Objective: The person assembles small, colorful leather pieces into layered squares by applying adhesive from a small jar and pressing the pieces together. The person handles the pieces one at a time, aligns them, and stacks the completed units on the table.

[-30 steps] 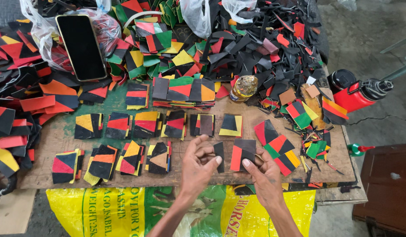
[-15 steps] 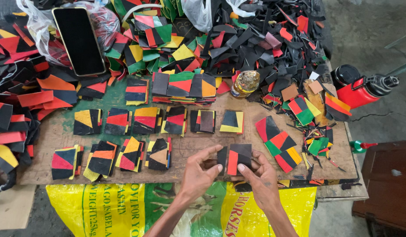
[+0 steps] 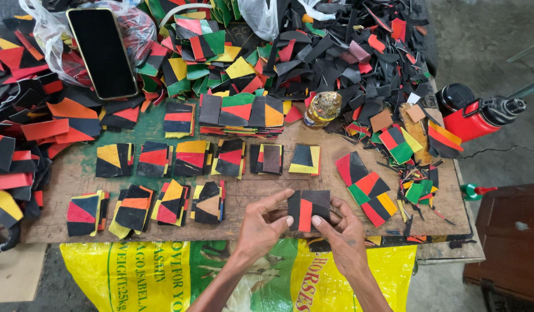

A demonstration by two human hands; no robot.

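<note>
Right, both hands are on one piece at the near edge of the board. The left hand (image 3: 261,222) and the right hand (image 3: 342,231) pinch a black patch with a red stripe (image 3: 307,207) between them, thumbs on top, fingers curled under, so each hand is closed on that patch, left side and right side. It sits flat, just above the wooden board (image 3: 261,188), right over the front edge.

Just right of the grip lies a fan of red, green, orange and black patches (image 3: 365,185), close to the right hand's knuckles but not touching. Left of the grip, a row of stacked patches (image 3: 145,208) runs along the board's near side, the nearest stack just beside the left thumb. Beyond the grip, a second row of stacks (image 3: 209,157), and past that a longer pile of squares (image 3: 241,112).

Further off from the hands, a small amber bottle (image 3: 323,108) stands among the loose black scraps (image 3: 348,52). Far off to the upper left of the grip, a dark phone (image 3: 102,52) rests on a clear bag. Well out to the right, a red flask (image 3: 481,115) lies on its side. Below the wrists, a yellow printed sack (image 3: 134,271) hangs off the bench front.
</note>
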